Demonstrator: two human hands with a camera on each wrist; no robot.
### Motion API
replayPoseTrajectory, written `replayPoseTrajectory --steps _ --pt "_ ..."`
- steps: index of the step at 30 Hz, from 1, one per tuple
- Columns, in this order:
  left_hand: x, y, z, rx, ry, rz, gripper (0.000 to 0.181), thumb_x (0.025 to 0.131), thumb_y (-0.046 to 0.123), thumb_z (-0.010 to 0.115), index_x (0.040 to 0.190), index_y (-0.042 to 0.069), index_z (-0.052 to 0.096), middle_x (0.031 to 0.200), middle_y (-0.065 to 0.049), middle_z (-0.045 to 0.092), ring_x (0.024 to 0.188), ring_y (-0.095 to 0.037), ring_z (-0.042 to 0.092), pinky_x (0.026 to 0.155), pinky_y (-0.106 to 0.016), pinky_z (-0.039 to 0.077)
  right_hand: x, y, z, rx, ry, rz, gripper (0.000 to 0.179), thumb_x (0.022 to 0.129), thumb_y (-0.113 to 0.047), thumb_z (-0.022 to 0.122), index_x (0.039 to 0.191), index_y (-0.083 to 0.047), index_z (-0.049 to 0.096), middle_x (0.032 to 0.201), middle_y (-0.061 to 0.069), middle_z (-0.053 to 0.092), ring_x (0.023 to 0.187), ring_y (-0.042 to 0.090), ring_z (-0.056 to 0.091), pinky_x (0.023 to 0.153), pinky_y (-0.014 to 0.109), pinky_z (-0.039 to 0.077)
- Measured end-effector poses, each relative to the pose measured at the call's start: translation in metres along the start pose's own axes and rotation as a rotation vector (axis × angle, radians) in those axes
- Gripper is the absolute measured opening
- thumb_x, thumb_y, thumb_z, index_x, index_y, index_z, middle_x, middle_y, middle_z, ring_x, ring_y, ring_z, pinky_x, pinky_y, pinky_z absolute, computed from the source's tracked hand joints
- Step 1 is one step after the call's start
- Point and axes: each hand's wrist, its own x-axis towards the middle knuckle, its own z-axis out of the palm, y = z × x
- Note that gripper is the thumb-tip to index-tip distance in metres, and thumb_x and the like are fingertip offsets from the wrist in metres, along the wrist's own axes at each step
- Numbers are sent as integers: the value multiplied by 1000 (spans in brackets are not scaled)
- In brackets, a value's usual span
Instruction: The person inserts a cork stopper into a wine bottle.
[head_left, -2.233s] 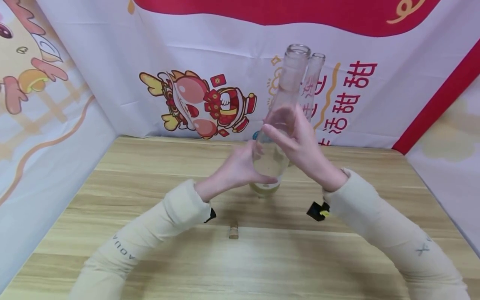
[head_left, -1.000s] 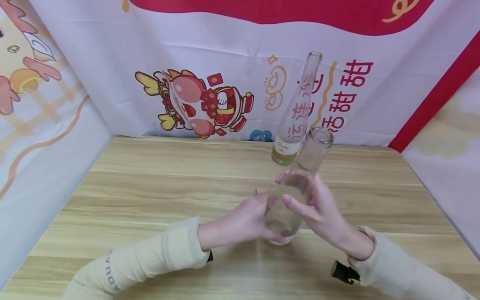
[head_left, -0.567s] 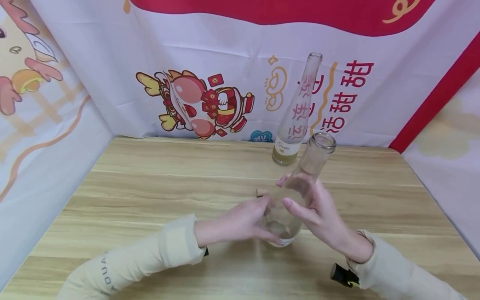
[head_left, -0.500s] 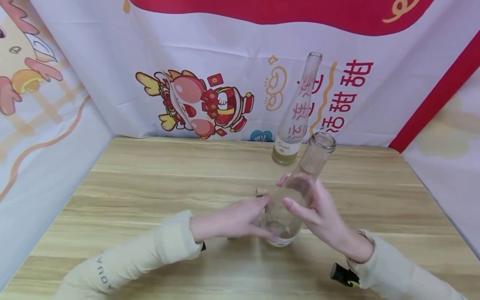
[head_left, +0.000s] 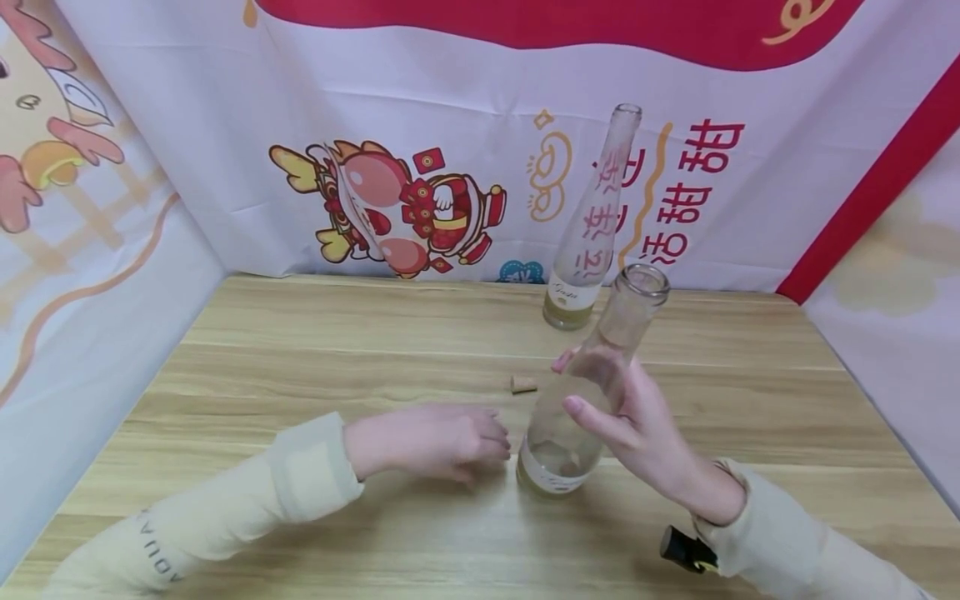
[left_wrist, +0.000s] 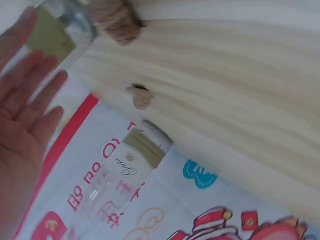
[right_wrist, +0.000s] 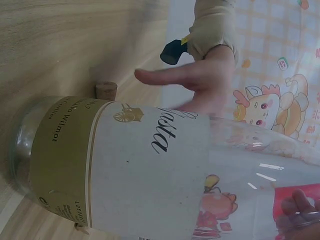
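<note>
The clear bottle (head_left: 581,400) stands on the bench (head_left: 300,358), gripped at its shoulder by the right hand (head_left: 637,425). The left hand (head_left: 442,440) rests palm-down just beside it, fingers loosely curled, holding nothing.

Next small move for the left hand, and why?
Probably pinch the small brown cork lying next to the left hand. That hand rests loosely on the wooden table holding nothing, while the right hand grips the clear glass bottle, which stands uncorked.
</note>
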Motion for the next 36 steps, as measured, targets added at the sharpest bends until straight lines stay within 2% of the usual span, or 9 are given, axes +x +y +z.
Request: replayPoseTrajectory --steps 2,4,7,10,15,18,21,30,36 --pt "-3 0 5 68 10 87 33 74 23 73 103 9 64 103 1 64 103 -13 56 102 -32 35 0 -1 0 2 3 -5 43 76 15 56 116 6 45 106 14 56 104 22 55 98 29 40" --pt "-5 0 9 121 17 141 23 77 19 70 98 10 65 99 2 65 101 -12 57 102 -33 36 1 -1 1 -3 7 -17 43 75 16 56 116 6 45 107 12 56 104 21 55 97 29 40" --pt "-7 0 16 206 22 185 13 82 13 64 95 11 66 97 3 65 101 -12 58 101 -30 37 0 -2 1 -19 11 -14 41 76 15 56 115 8 45 106 13 56 104 20 55 97 28 40" --pt "-8 0 22 270 30 211 12 84 9 60 94 11 67 98 3 65 102 -12 58 99 -26 38 0 -2 1 -28 12 -12 41 75 15 56 114 12 43 106 15 56 104 20 55 97 27 41" --pt "-9 -1 27 286 32 215 9 82 6 59 83 14 63 88 8 62 88 -8 55 86 -18 43 -1 -2 0 -30 6 19 41 75 16 56 114 11 43 106 14 55 105 20 55 97 28 40" --pt "-10 -2 28 293 10 207 10 80 6 59 77 16 61 82 10 59 80 -6 51 74 -16 43 -1 -2 1 -23 4 10 40 75 16 55 113 12 43 107 13 55 105 20 54 97 27 40" --pt "-11 -2 29 307 -7 202 12 80 6 59 75 17 59 78 11 57 76 -6 49 68 -15 42 -1 -1 1 -15 7 -11 40 75 16 55 113 13 43 107 13 55 104 20 54 96 27 41" --pt "-10 -2 32 352 -37 196 14 81 6 58 73 18 59 76 11 54 72 -4 47 64 -13 41 0 -1 1 -18 5 -19 38 76 15 56 112 13 43 107 13 55 104 19 55 96 27 41" --pt "-11 -2 29 321 -57 168 14 80 5 59 75 18 60 76 11 54 72 -3 46 62 -11 39 -2 -2 -1 -60 -10 61 38 77 14 57 112 11 42 107 15 55 105 21 54 97 29 40"
